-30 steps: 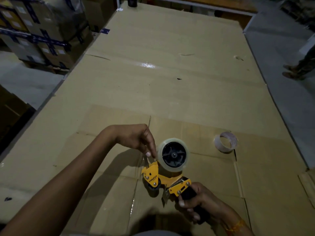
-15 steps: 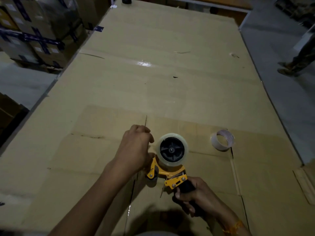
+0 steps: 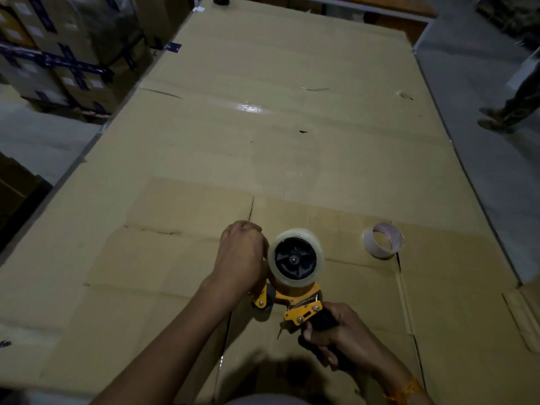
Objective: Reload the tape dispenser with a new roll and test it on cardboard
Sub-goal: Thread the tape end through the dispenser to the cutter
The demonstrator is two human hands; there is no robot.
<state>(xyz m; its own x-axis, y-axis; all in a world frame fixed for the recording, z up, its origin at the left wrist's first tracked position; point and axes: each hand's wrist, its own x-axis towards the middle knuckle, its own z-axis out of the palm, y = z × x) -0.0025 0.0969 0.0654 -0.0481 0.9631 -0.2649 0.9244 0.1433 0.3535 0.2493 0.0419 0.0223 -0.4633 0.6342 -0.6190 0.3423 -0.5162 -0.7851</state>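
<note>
Yellow dispenser (image 3: 287, 299) stands on the cardboard (image 3: 175, 258), a clear roll (image 3: 295, 258) seated on its black hub — face up to the camera. Black handle points toward the near edge. Off to the right, well apart, a nearly spent core (image 3: 382, 240) rests on the same cardboard — tilted on its edge.

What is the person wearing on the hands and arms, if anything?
Both forearms are bare, with no sleeves in view, and there are no gloves on the left hand or the right hand. The right wrist carries an orange thread band. No rings or watch are visible.
</note>
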